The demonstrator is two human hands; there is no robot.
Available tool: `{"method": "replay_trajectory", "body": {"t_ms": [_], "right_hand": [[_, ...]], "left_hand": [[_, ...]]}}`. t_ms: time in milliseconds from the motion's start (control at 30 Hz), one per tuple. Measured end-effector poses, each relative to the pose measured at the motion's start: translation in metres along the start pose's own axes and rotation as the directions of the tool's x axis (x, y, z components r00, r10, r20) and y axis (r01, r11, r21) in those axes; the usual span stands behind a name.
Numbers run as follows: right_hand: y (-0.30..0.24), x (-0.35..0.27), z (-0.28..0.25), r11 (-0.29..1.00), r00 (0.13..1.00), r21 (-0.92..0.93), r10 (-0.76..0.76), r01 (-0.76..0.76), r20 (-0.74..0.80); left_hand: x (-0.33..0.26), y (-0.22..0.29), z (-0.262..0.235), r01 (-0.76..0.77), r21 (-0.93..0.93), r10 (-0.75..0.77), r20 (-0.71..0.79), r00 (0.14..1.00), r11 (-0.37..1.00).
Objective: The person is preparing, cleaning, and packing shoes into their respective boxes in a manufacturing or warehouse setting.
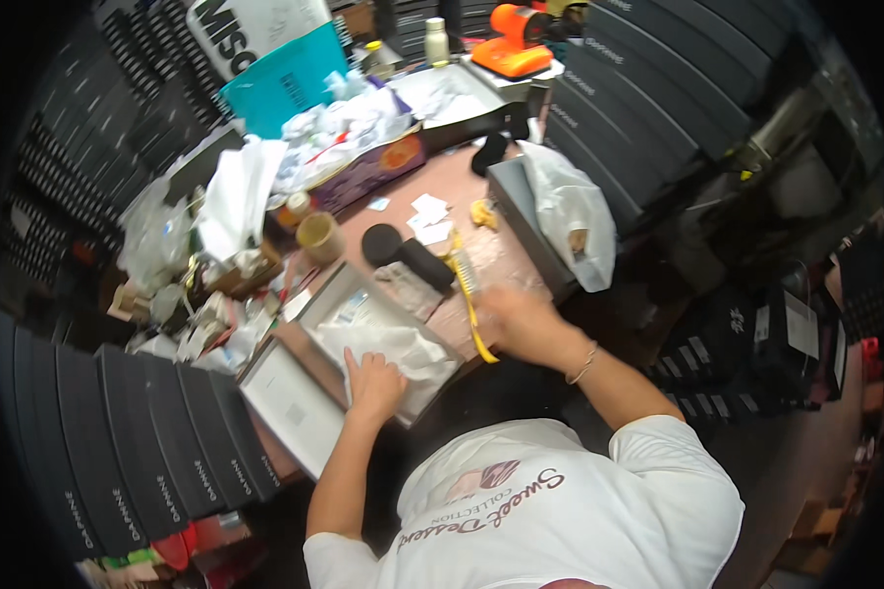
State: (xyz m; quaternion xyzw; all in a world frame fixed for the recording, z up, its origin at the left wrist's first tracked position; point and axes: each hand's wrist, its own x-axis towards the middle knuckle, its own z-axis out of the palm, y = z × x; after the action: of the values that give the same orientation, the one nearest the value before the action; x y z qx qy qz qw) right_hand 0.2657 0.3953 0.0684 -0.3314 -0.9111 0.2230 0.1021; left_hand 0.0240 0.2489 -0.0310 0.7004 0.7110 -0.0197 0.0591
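Note:
My left hand point(373, 385) presses on white wrapping paper point(417, 351) inside an open grey box point(332, 292), its index finger stretched out and nothing seen in its grip. To the left of that box lies a white-lined lid or second box half point(295, 404). My right hand point(513, 319) is over the table's front edge, smeared by motion, so its fingers cannot be made out. Close beside it a yellow strip point(473, 312), like a tape measure, hangs over the edge. Two black rounded things point(403, 253) lie beyond the grey box, beside a crumpled clear plastic bag point(405, 288).
A tape roll point(319, 238) stands behind the box. Further back are a carton of crumpled paper point(363, 172) and an orange device point(511, 44). A grey box with a white plastic bag point(578, 221) stands at right. Stacked dark boxes point(128, 442) flank the table.

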Motion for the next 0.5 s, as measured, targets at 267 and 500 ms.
{"method": "replay_trajectory", "body": {"t_ms": [267,500], "right_hand": [[0.151,0.018,-0.082,0.599,0.989,-0.800,-0.133,0.030,-0.063],[0.154,0.064,-0.160,0.601,0.924,-0.798,-0.275,-0.049,-0.264]], "left_hand": [[0.017,0.047,-0.057,-0.227,-0.532,0.060,-0.312,0.948,0.816],[0.034,0.075,-0.079,-0.290,-0.789,0.045,-0.317,0.947,0.542]]}}
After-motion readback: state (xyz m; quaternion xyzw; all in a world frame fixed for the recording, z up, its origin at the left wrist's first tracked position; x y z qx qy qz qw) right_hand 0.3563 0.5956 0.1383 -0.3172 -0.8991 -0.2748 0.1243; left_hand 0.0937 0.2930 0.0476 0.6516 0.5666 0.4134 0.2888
